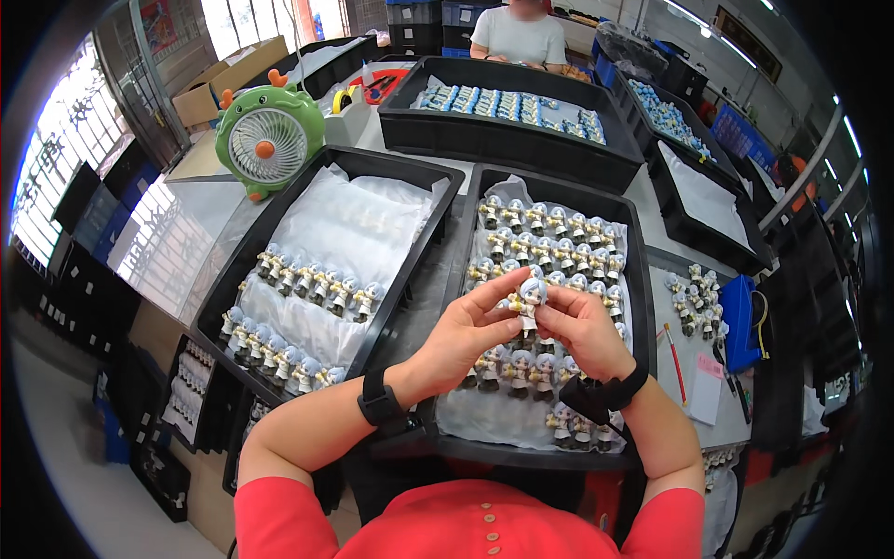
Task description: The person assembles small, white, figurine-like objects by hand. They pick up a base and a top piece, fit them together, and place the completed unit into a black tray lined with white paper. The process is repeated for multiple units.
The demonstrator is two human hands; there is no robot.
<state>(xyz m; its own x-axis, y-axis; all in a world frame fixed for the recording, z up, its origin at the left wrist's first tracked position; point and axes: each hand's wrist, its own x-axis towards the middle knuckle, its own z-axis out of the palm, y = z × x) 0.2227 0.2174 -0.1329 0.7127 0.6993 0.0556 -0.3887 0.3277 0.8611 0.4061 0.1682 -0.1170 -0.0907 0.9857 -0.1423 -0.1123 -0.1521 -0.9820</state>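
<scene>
Between my two hands is a small figurine (530,296) with pale blue-grey hair and white clothing, upright above a black tray. My left hand (466,331) pinches it from the left with thumb and index finger. From the right, the thumb and fingers of my right hand (585,328) close on it too. Rows of similar figurines (543,368) stand below and beyond my hands on white sheeting in the right black tray (638,252). The left black tray (212,303) holds two rows of such figurines (321,282) and bare white sheeting at its far end.
A green animal-shaped fan (265,144) stands at the far left. Across the back, a black tray (400,126) holds blue-and-white figures. On the right lie loose figurines (697,300), a red brush-like stick (677,373) and a blue box (740,321). A person (518,37) sits opposite.
</scene>
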